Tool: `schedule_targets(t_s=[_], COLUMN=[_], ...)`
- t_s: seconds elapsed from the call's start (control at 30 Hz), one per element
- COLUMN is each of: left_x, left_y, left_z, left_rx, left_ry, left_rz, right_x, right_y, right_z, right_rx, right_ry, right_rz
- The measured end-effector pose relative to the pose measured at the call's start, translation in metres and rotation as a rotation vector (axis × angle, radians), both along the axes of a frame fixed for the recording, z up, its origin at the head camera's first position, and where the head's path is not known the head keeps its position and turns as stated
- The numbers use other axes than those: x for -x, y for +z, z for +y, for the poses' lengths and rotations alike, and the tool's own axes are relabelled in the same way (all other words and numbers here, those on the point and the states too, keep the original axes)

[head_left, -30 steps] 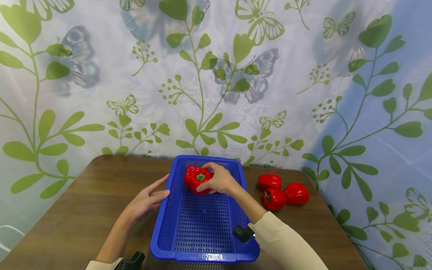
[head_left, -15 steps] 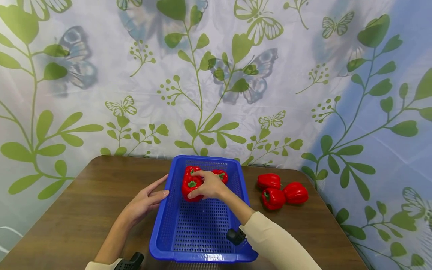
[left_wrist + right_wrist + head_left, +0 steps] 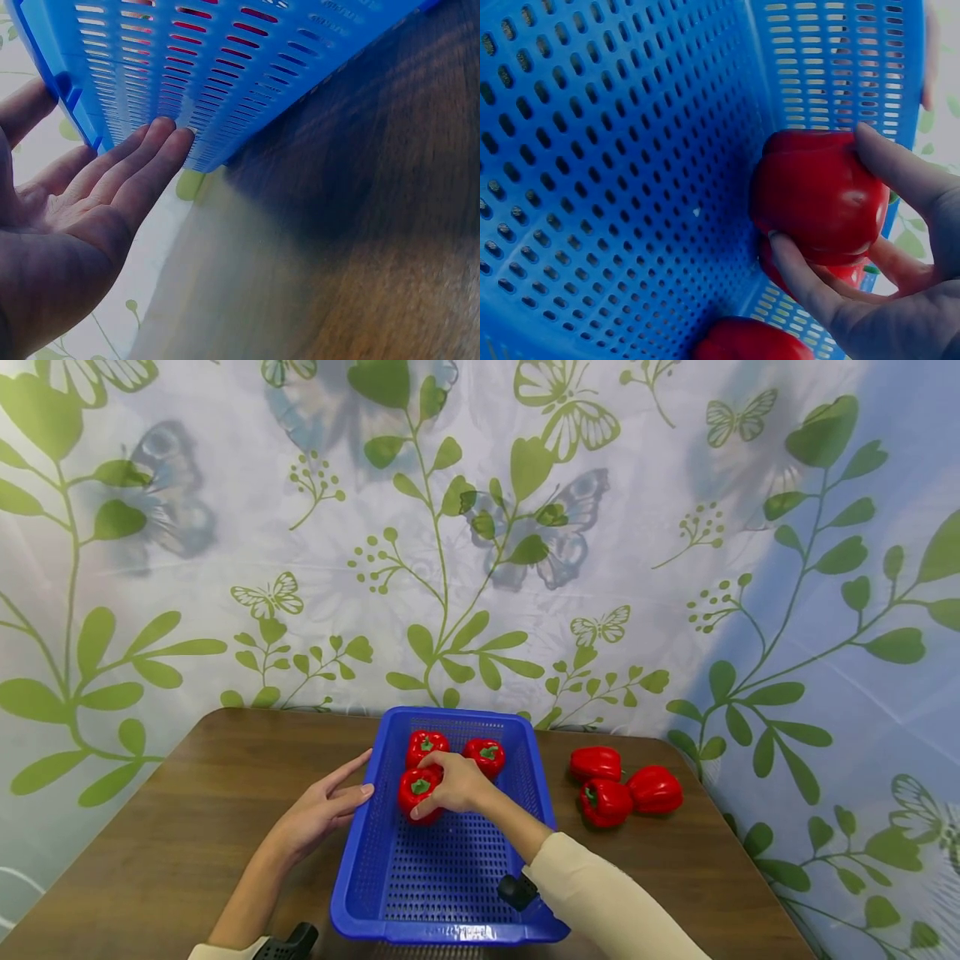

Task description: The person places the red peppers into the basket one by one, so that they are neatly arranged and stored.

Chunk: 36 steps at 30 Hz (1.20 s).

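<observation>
My right hand (image 3: 459,785) grips a red bell pepper (image 3: 417,795) inside the blue basket (image 3: 450,932), close to its left wall. In the right wrist view the thumb and fingers curl round the sides of this pepper (image 3: 817,196). Behind it sits a second red pepper (image 3: 426,745), and a third pepper (image 3: 487,755) lies to the right near the far end. My left hand (image 3: 318,810) rests against the basket's left side. The left wrist view shows the left hand (image 3: 97,202) with straight fingers along the slotted outer wall (image 3: 217,82).
Three more red peppers lie together right of the basket on the brown wooden table (image 3: 225,793): a back one (image 3: 596,763), a front one (image 3: 606,803) and a right one (image 3: 656,790). A leaf-patterned curtain (image 3: 480,527) hangs behind the table.
My right hand has moved left and nearer with its pepper, drawing away from the pepper at the far right, which now shows. The left hand stays at the basket's side.
</observation>
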<state>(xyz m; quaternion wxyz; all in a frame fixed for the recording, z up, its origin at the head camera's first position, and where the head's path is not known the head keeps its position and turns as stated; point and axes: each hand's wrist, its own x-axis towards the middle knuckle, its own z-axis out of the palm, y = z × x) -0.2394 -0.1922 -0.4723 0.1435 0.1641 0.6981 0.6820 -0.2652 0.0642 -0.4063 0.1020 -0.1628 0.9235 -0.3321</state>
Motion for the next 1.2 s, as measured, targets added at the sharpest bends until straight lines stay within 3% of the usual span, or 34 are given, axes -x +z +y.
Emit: schedule_targets(t_s=[0.47, 0.9, 1.2], left_x=[0.001, 0.002, 0.002], left_y=[0.003, 0.007, 0.005], left_z=[0.0, 0.0, 0.0], left_rx=[-0.005, -0.008, -0.024], left_ry=[-0.001, -0.008, -0.013], left_rz=[-0.016, -0.023, -0.022], right_x=[0.002, 0.003, 0.003], right_y=[-0.007, 0.001, 0.016], right_z=[-0.004, 0.0, 0.011], right_rx=[-0.011, -0.032, -0.018], right_ry=[-0.018, -0.005, 0.046], right_rz=[-0.039, -0.073, -0.076])
